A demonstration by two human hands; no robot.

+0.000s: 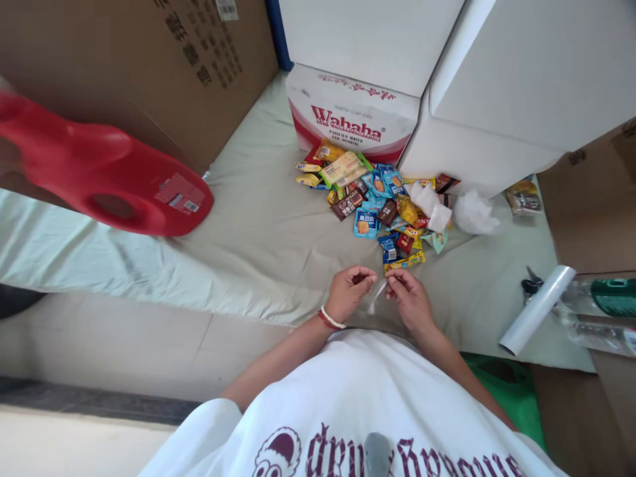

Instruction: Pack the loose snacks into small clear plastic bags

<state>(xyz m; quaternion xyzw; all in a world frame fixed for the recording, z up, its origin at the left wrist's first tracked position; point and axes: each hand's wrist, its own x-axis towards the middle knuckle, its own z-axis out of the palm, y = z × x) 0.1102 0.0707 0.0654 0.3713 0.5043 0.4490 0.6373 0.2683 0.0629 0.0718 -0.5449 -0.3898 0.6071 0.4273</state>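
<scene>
My left hand is closed in a pinch near the bed's front edge; whatever its fingertips hold, if anything, is too small to make out. Just to its right, my right hand pinches a thin white strip that dangles down between both hands. The two hands are apart. Beyond them lies a pile of small wrapped snacks, with a yellow packet nearest my right fingers. Blue packets, brown wrappers and a pale green-edged pack show in the pile.
A Wahaha carton and white boxes stand behind the snacks. Crumpled white plastic lies to their right. A red jug lies left by a large cardboard box. At right are a plastic roll, scissors and bottles.
</scene>
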